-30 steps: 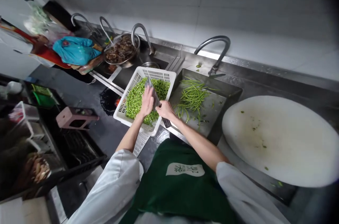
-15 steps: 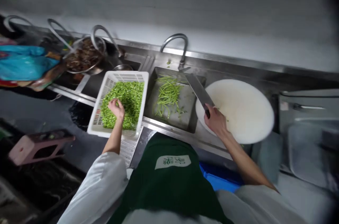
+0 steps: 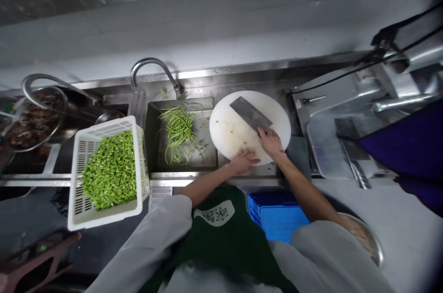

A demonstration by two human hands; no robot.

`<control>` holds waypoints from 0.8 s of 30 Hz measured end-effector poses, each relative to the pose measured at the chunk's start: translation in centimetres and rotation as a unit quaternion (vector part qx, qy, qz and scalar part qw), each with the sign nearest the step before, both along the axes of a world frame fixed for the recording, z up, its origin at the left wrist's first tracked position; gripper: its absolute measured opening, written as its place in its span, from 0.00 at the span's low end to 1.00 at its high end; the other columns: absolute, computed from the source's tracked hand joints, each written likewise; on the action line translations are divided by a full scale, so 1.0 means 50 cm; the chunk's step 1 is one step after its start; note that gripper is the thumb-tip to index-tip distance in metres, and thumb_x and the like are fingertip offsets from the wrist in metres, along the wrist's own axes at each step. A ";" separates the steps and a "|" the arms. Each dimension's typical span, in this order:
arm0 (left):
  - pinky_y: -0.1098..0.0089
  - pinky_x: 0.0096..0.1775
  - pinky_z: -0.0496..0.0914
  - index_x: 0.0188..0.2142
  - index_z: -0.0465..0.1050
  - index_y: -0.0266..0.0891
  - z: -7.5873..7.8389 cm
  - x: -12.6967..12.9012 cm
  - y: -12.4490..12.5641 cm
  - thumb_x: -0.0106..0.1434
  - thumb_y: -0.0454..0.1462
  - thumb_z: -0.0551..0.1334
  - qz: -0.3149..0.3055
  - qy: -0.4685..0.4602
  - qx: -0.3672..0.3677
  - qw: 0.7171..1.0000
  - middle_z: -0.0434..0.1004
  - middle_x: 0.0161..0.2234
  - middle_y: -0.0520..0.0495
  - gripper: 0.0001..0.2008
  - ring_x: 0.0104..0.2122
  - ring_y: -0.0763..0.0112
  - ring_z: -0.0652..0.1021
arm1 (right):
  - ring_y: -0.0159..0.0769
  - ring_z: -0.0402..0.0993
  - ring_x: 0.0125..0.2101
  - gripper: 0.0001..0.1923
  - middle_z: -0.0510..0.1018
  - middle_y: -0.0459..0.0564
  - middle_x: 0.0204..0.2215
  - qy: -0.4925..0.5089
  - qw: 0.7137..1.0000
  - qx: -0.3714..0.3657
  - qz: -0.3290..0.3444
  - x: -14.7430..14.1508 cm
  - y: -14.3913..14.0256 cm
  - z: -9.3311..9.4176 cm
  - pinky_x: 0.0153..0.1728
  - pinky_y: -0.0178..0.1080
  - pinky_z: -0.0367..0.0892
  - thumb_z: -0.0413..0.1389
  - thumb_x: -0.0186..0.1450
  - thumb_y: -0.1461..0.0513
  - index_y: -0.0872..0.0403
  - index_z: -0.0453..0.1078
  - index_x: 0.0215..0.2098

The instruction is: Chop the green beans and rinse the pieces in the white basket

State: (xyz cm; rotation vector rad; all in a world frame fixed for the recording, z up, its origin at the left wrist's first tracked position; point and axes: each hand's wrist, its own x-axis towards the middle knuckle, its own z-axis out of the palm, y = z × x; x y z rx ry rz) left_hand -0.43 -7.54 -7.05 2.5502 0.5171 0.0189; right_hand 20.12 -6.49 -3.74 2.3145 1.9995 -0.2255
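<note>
My right hand [image 3: 271, 141] is closed round the handle of a cleaver [image 3: 249, 113]. Its broad blade lies over the round white cutting board [image 3: 224, 134], pointing to the back left. On the near edge of that board rests my left hand [image 3: 244, 162], fingers stretched out and nothing visible in them. Small green bits are scattered about the board. Long green stalks [image 3: 180, 129], bean-like in shape, lie in the sink [image 3: 204, 164] to the left. Farther left, a white plastic basket [image 3: 139, 164] holds a heap of chopped green pieces [image 3: 112, 168].
A curved faucet [image 3: 152, 60] rises behind the sink. At the far left is a bowl of brown food [image 3: 34, 120]. A second cleaver [image 3: 353, 159] lies on a tray at right, near purple cloth [image 3: 408, 145]. Blue crates [image 3: 282, 221] stand below the counter.
The view has swung right. My left hand has gone from above the chopped greens to the board's near edge. The cleaver in my right hand has moved from the sink's edge onto the board.
</note>
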 end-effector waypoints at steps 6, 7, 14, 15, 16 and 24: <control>0.60 0.56 0.79 0.40 0.85 0.44 -0.030 0.024 -0.010 0.71 0.29 0.62 -0.065 -0.020 -0.055 0.996 0.85 0.48 0.38 0.13 0.50 0.57 0.83 | 0.54 0.75 0.51 0.23 0.81 0.69 0.52 0.045 0.997 0.059 -0.001 0.045 0.001 -0.052 0.54 0.49 0.70 0.52 0.78 0.57 0.61 0.74 0.64; 0.62 0.56 0.81 0.38 0.85 0.47 -0.030 -0.001 -0.007 0.69 0.29 0.63 -0.027 -0.033 -0.065 0.997 0.86 0.47 0.39 0.13 0.49 0.58 0.84 | 0.56 0.75 0.51 0.23 0.81 0.70 0.52 0.048 0.995 0.091 -0.006 0.048 0.003 -0.059 0.54 0.51 0.70 0.52 0.78 0.56 0.62 0.74 0.63; 0.54 0.48 0.83 0.40 0.81 0.42 0.109 -0.547 0.008 0.73 0.36 0.58 0.536 -0.043 0.075 0.840 0.84 0.42 0.36 0.11 0.44 0.53 0.85 | 0.48 0.80 0.45 0.15 0.84 0.61 0.42 0.261 0.921 0.276 0.091 -0.121 -0.013 -0.068 0.54 0.46 0.74 0.50 0.79 0.59 0.56 0.78 0.52; 0.49 0.50 0.82 0.41 0.81 0.40 0.147 -0.644 0.003 0.73 0.36 0.57 0.588 -0.032 0.100 0.802 0.83 0.42 0.35 0.12 0.44 0.51 0.84 | 0.46 0.81 0.44 0.15 0.84 0.59 0.41 0.306 0.912 0.247 0.116 -0.179 -0.021 -0.068 0.53 0.44 0.75 0.50 0.79 0.60 0.54 0.79 0.50; 0.45 0.51 0.81 0.43 0.80 0.38 0.182 -0.727 0.000 0.72 0.36 0.57 0.628 -0.020 0.122 0.768 0.82 0.43 0.34 0.12 0.45 0.49 0.83 | 0.44 0.82 0.44 0.15 0.85 0.58 0.41 0.347 0.907 0.196 0.136 -0.242 -0.027 -0.070 0.53 0.43 0.75 0.50 0.78 0.61 0.53 0.79 0.50; 0.56 0.63 0.74 0.46 0.83 0.40 0.097 -0.758 0.135 0.66 0.29 0.64 0.654 -0.044 -0.099 0.749 0.84 0.49 0.39 0.12 0.52 0.54 0.83 | 0.53 0.82 0.56 0.21 0.85 0.70 0.51 0.368 0.896 -0.247 0.011 -0.585 0.110 -0.205 0.61 0.46 0.71 0.58 0.68 0.68 0.65 0.78 0.57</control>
